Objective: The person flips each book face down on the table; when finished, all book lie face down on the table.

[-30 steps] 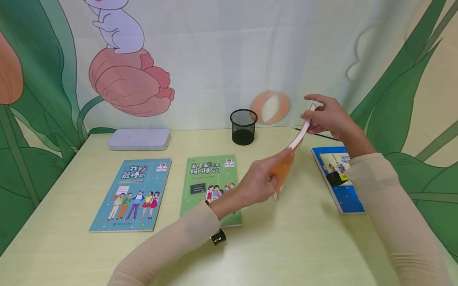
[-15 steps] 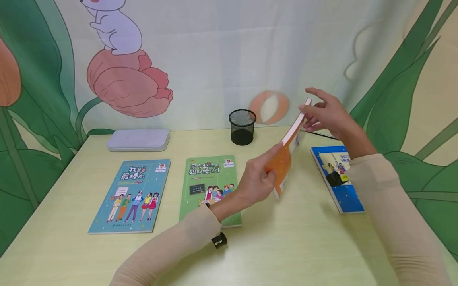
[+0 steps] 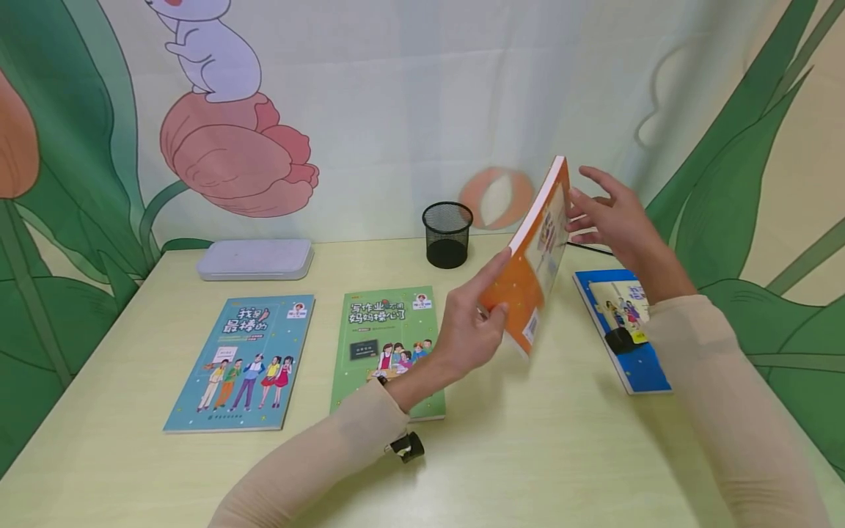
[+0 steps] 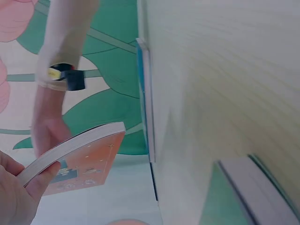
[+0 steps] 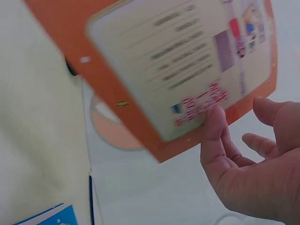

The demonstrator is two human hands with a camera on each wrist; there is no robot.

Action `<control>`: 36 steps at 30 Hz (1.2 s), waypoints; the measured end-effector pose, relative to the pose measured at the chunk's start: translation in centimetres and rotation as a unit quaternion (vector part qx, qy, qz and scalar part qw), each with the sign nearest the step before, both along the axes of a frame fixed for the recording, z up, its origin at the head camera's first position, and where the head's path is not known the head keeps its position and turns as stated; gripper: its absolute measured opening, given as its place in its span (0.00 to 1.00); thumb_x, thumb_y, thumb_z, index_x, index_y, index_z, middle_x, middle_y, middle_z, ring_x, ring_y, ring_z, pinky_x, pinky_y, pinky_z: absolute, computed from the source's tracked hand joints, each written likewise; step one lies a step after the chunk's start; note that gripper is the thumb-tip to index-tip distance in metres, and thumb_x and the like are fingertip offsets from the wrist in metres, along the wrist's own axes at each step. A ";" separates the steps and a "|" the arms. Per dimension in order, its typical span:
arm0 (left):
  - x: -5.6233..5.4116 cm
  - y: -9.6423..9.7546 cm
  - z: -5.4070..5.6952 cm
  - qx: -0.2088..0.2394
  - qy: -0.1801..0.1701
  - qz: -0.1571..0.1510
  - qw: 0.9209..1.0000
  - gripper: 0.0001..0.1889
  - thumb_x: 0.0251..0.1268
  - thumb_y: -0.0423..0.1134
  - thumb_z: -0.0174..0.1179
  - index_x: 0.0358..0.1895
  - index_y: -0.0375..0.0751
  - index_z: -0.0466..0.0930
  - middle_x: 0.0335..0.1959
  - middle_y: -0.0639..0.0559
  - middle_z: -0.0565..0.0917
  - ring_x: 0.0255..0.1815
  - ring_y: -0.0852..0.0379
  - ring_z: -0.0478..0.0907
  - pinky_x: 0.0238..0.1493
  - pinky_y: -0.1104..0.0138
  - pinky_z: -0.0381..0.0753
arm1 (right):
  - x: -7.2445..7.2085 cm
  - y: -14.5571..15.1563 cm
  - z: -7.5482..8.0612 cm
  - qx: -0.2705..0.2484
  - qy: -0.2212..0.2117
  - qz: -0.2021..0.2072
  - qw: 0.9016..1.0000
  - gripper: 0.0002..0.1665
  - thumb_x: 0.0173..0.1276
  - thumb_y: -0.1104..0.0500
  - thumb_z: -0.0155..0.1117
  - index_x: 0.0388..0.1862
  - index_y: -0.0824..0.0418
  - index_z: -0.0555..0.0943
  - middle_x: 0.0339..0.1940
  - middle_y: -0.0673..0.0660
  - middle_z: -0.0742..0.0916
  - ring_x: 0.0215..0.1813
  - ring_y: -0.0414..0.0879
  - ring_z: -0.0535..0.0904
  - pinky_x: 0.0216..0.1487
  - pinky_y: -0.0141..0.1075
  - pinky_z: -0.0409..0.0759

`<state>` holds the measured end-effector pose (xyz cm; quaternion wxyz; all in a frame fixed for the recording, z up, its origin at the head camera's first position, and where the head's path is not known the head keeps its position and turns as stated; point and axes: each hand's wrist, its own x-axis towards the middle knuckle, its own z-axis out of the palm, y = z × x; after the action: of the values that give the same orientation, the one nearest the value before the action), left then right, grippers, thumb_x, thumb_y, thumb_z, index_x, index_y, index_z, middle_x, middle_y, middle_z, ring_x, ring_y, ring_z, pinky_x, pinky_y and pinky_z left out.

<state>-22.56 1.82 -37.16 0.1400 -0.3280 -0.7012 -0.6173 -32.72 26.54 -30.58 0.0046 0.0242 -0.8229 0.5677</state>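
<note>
My left hand (image 3: 464, 330) pinches an orange book (image 3: 521, 290) by its edge, thumb on the orange cover, and holds it tilted above the table. In the left wrist view the pages' edge of the book (image 4: 89, 164) bends slightly, with the thumb and fingers on opposite sides. My right hand (image 3: 614, 220) is at the book's far end, fingers spread and loosely bent. From the right wrist, one fingertip of that hand (image 5: 253, 173) appears against or just in front of the printed cover; whether it touches I cannot tell.
On the table (image 3: 528, 455) lie a teal book (image 3: 240, 359), a green book (image 3: 389, 323) under the left forearm, and a blue book (image 3: 643, 370) partly behind the right sleeve. Toward the back stand a black mesh pen cup (image 3: 447, 235), a pale pencil case (image 3: 255, 260) and a thin dark stick (image 3: 590, 248).
The right fingers have loosened from the book's far end and spread apart. In my left hand the book has turned, so more of its orange cover faces the head camera.
</note>
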 end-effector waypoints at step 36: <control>0.3 -0.3 1.5 0.152 -0.109 -0.001 0.982 0.39 0.61 0.16 0.51 0.77 0.41 0.59 0.67 0.36 0.75 0.52 0.33 0.84 0.34 0.68 0.87 | -0.3 1.0 -5.2 -0.292 -0.056 0.055 0.953 0.39 0.66 0.55 0.70 0.74 0.43 0.67 0.60 0.55 0.79 0.46 0.50 0.85 0.47 0.36 0.87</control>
<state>-22.23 1.48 -35.66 0.1102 -0.2346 -0.6100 -0.7488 -33.01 27.53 -35.80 -0.0655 0.0350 -0.6176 0.7830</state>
